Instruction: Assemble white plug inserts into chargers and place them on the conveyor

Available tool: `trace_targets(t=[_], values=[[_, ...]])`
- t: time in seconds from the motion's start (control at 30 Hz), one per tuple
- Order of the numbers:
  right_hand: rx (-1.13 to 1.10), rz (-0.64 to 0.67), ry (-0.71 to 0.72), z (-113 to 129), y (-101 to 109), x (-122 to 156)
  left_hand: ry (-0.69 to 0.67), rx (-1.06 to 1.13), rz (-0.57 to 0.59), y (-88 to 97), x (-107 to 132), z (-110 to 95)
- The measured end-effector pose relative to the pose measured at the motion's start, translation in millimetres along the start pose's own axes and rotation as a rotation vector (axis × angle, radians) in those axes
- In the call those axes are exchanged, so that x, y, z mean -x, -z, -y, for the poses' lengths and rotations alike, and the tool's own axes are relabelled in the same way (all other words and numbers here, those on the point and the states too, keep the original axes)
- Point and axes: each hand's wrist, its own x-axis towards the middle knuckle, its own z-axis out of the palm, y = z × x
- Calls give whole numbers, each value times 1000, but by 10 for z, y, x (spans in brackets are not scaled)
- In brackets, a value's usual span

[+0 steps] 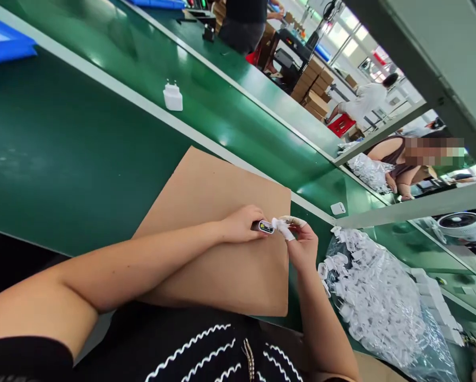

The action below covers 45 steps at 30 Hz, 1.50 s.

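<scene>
My left hand (243,224) is closed round a small charger housing (265,227), its open end facing right. Inside that end, some yellow and green electronic parts show. Just to the right, my right hand (304,245) pinches a small white plastic part (278,225) at the housing's open end; whether the two touch I cannot tell. White coverings wrap some of the right fingertips. Both hands are above a brown cardboard sheet (217,185) lying on the green table (82,154).
A clear bag of white plastic parts (377,292) lies right of my right arm. Beyond the cardboard, a white charger with two pins (173,98) stands on the green conveyor belt (222,124). A blue tray (7,42) is at far left. A co-worker (397,159) sits beyond the metal frame.
</scene>
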Motion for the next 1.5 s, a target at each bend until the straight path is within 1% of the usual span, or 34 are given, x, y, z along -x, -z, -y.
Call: trace_targets(t=[0.07, 0.13, 0.23, 0.3, 0.4, 0.5, 0.6, 0.7, 0.83, 1.0, 1.23, 1.3, 1.37, 1.43, 1.5], values=[[180, 42, 151, 35, -28, 16, -5, 1, 6, 1, -1, 0], [301, 76, 292, 30, -61, 36, -7, 8, 15, 1, -1, -1], [409, 94, 424, -16, -93, 40, -7, 23, 15, 4, 3, 0], [448, 99, 457, -39, -101, 28, -1, 27, 13, 9, 7, 0], [446, 99, 464, -38, -103, 16, 7, 31, 16, 20, 12, -11], [430, 51, 463, -12, -106, 22, 17, 26, 24, 35, 15, -38], [459, 14, 511, 3, -109, 26, 31, 25, 26, 44, 21, -67], [519, 46, 555, 1, -105, 13, 41, 38, 15, 44, 26, -80], [573, 93, 571, 16, -89, -10, 52, 52, 12, 34, 24, -62], [564, 143, 565, 65, -88, -26, 58, 67, 9, 27, 29, -49], [708, 101, 556, 107, -125, -91, 82, 28, -41, 13, 35, -94], [713, 84, 514, 105, -144, -87, 89, 18, -49, 9, 35, -98], [686, 66, 439, 89, -178, -48, 96, 17, -50, 8, 41, -99], [618, 61, 348, 48, -216, 9, 104, 11, -44, 10, 49, -99], [504, 68, 262, -26, -219, 42, 113, -4, -28, 13, 61, -98]])
